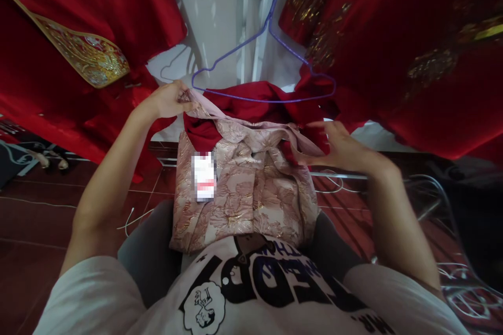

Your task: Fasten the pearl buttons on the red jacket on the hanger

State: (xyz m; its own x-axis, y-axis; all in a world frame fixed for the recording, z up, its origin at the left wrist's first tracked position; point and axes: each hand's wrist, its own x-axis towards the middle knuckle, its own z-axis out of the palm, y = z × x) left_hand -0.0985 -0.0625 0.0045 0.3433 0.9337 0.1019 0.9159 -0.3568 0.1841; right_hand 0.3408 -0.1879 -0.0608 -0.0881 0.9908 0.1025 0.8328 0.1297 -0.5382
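Observation:
A folded pink brocade garment with gold-edged flowers lies across the lap. A blurred white tag rests on its left side. My left hand pinches the pale pink edge at the garment's upper left corner. At the upper right, my right hand has its thumb and fingers apart around the other end of that pink edge; the thumb looks to touch it. Red cloth shows behind and under the brocade. Just above hangs a purple hanger, with nothing on it.
Red garments with gold embroidery hang at the left and right. A pale wall stands behind. Below is a red tiled floor with white cables, shoes at the left and metal-framed furniture at the right.

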